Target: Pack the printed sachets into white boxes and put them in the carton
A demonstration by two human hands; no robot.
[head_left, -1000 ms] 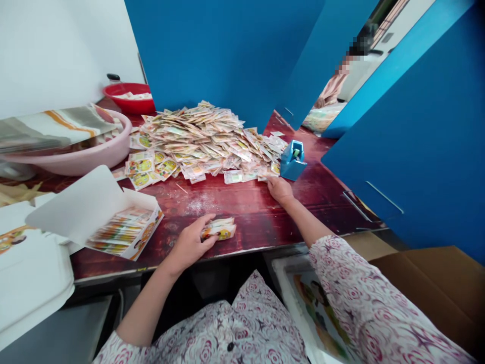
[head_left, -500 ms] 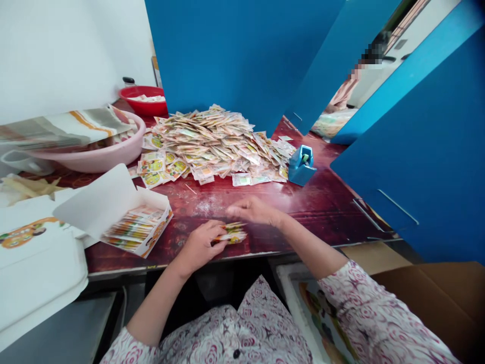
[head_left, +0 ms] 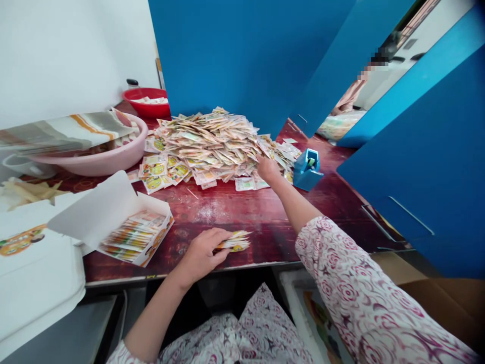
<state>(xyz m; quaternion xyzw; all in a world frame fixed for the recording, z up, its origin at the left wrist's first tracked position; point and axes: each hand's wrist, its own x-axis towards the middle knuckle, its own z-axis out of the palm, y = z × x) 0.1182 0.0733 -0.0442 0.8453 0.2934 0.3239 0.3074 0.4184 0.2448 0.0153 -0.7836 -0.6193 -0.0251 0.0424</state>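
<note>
My left hand [head_left: 206, 253] is closed round a small stack of packets [head_left: 238, 241] near the table's front edge. The free ends of the stack stick out to the right of its fingers. My right hand [head_left: 269, 170] reaches to the right front side of a large heap of packets [head_left: 212, 144]; its fingertips are too small to tell whether they pinch one. Left of my left hand, an open white box [head_left: 153, 242] holds a row of packets [head_left: 132, 232]. A blue tape dispenser [head_left: 307, 172] stands right of the heap.
A pink basin [head_left: 113, 161] with a striped cloth on it and a red bowl [head_left: 147, 108] stand at the back left. Flat white boxes [head_left: 38, 278] lie at the left. Blue panels [head_left: 235, 55] rise behind the table [head_left: 242, 207]. Part of a person shows at the upper right.
My right hand has moved forward from beside the small stack to the heap. My left hand stays round the stack near the table edge. The view has shifted slightly.
</note>
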